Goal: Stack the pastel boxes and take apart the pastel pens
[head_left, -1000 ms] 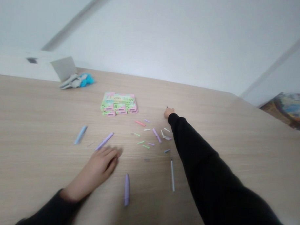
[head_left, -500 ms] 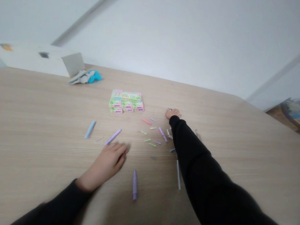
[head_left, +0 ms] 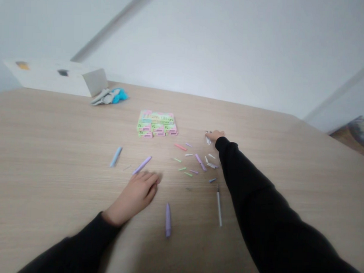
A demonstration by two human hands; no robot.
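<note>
My left hand rests palm down on the table with loosely extended fingers, holding nothing. Just beyond its knuckles lies a lilac pen barrel. My right hand is stretched far out, its fingers drawn together at several thin white sticks with dark ends; whether it grips one is too small to see. Nearer me lie a thicker purple barrel piece, small white pieces, green pieces, a red piece and a small blue piece.
Stacked green and pink boxes stand beyond the small parts. A light blue barrel lies left, a purple barrel and a slim white pen-like stick in front. Grey and blue gloves lie by a white box.
My right hand has gone from a fist to spread, then drawn in, shifting slightly right; thin white sticks now show beside its fingers. My left hand stays by the lilac barrel. The view has shifted left.
</note>
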